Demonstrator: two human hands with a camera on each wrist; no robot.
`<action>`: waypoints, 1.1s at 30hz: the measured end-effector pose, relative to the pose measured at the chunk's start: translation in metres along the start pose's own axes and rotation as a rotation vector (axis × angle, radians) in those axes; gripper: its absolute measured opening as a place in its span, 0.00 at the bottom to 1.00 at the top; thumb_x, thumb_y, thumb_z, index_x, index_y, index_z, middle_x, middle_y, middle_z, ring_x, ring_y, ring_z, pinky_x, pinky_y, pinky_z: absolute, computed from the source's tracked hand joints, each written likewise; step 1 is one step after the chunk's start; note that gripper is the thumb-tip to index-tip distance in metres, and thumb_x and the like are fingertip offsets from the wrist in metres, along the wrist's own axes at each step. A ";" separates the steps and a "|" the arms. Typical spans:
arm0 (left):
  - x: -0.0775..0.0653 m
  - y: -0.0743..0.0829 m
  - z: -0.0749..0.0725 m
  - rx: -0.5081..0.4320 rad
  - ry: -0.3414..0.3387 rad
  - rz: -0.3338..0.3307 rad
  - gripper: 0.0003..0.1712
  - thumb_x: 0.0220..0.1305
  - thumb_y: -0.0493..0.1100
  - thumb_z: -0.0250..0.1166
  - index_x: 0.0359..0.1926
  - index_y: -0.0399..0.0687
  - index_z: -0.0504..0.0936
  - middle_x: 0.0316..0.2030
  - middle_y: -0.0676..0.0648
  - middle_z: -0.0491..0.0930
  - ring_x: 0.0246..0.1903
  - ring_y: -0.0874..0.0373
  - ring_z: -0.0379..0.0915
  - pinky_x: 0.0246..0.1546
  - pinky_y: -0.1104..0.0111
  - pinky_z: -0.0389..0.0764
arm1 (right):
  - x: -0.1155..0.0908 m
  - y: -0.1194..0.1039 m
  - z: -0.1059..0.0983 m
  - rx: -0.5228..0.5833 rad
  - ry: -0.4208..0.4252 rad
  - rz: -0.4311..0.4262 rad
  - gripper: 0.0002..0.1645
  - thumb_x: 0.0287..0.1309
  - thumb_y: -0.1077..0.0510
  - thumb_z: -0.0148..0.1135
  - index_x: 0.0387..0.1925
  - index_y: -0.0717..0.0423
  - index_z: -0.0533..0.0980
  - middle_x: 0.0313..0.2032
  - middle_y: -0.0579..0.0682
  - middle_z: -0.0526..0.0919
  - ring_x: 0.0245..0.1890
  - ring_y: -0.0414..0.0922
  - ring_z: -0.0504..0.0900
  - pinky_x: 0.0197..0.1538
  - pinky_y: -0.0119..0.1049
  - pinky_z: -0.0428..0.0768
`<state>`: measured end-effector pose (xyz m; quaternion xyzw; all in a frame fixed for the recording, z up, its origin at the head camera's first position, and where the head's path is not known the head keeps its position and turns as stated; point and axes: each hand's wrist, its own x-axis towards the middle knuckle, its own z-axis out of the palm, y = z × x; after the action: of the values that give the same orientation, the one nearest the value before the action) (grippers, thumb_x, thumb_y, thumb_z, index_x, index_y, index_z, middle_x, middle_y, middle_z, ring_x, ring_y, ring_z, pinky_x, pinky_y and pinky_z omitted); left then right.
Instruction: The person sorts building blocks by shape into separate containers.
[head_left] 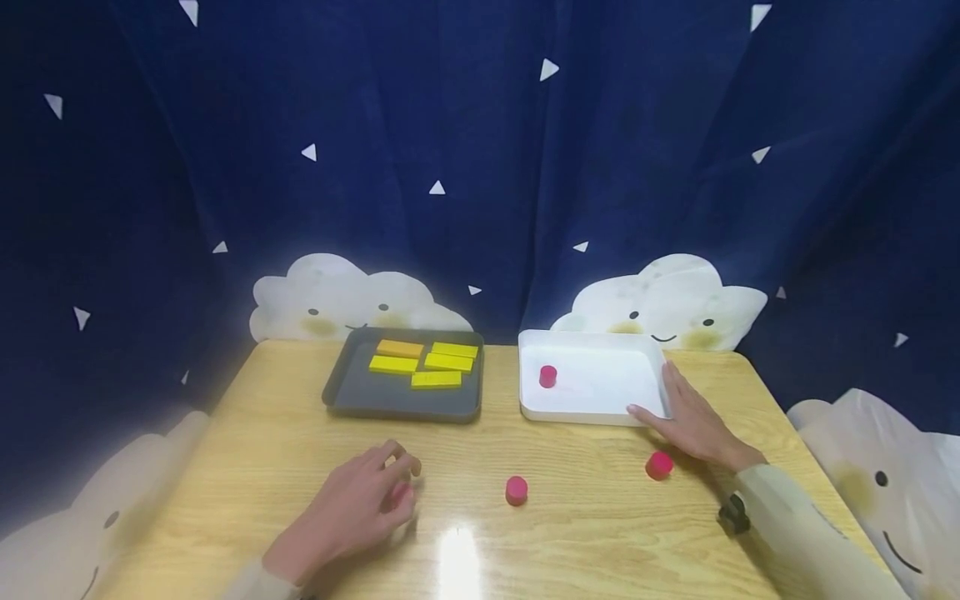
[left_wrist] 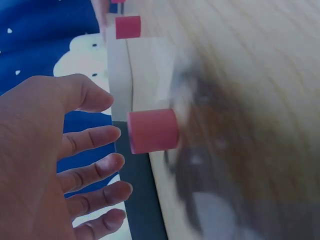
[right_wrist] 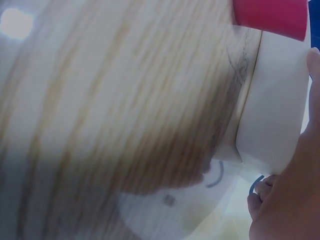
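A red cylinder (left_wrist: 153, 131) stands on the table beside my left hand (head_left: 356, 504). In the left wrist view the thumb and fingertips curve toward it with gaps between them, and the head view shows it partly hidden behind the hand. My right hand (head_left: 697, 421) rests at the front right corner of the white tray (head_left: 592, 418), its thumb over the front rim and its fingers along the right side. One red cylinder (head_left: 548, 377) is inside that tray. Two more are on the wood, a middle red cylinder (head_left: 516, 491) and a right-hand red cylinder (head_left: 660, 465) close to my right wrist.
Left of the white tray, a dark grey tray (head_left: 405, 412) holds several yellow blocks (head_left: 437, 380) and an orange-yellow block (head_left: 400, 348). Both trays stand at the far edge of the wooden table (head_left: 585, 542). Behind it hangs a dark blue curtain (head_left: 480, 108) with white triangles and clouds.
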<state>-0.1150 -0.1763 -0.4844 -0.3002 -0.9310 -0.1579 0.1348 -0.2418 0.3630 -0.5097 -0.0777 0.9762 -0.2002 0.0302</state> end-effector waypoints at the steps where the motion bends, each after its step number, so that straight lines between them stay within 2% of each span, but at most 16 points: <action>1: -0.002 0.000 0.000 -0.011 -0.005 -0.003 0.13 0.64 0.46 0.71 0.49 0.56 0.86 0.43 0.56 0.80 0.32 0.70 0.67 0.29 0.75 0.74 | 0.000 0.001 0.000 0.000 0.002 -0.003 0.74 0.69 0.23 0.57 0.84 0.68 0.31 0.84 0.72 0.34 0.82 0.73 0.41 0.78 0.75 0.47; 9: -0.008 -0.002 0.003 -0.089 -0.093 -0.061 0.14 0.64 0.47 0.71 0.50 0.58 0.85 0.46 0.57 0.79 0.29 0.73 0.66 0.27 0.76 0.74 | 0.000 0.002 0.001 0.000 0.003 -0.001 0.75 0.69 0.22 0.57 0.84 0.68 0.30 0.84 0.70 0.32 0.82 0.73 0.41 0.78 0.75 0.47; 17: -0.008 -0.001 0.004 -0.179 -0.166 -0.076 0.10 0.67 0.43 0.70 0.47 0.57 0.84 0.43 0.59 0.75 0.27 0.72 0.65 0.25 0.76 0.73 | 0.000 0.001 0.001 0.006 0.006 0.003 0.75 0.69 0.22 0.57 0.84 0.67 0.30 0.84 0.69 0.31 0.82 0.73 0.41 0.78 0.75 0.47; 29: -0.008 -0.002 0.007 -0.210 -0.134 -0.025 0.08 0.67 0.39 0.70 0.46 0.54 0.84 0.42 0.59 0.76 0.33 0.71 0.70 0.34 0.74 0.81 | -0.002 -0.001 0.000 0.016 0.024 0.003 0.75 0.68 0.22 0.58 0.84 0.69 0.32 0.84 0.72 0.35 0.82 0.74 0.42 0.78 0.75 0.48; 33: -0.007 -0.001 0.006 -0.200 -0.140 -0.029 0.08 0.68 0.39 0.70 0.46 0.54 0.84 0.42 0.60 0.77 0.33 0.71 0.69 0.34 0.74 0.80 | -0.002 -0.002 -0.001 0.019 0.023 0.002 0.75 0.68 0.22 0.58 0.84 0.70 0.33 0.84 0.72 0.35 0.82 0.74 0.42 0.78 0.75 0.48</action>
<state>-0.1112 -0.1787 -0.4930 -0.3089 -0.9220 -0.2303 0.0366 -0.2399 0.3615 -0.5080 -0.0740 0.9746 -0.2105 0.0199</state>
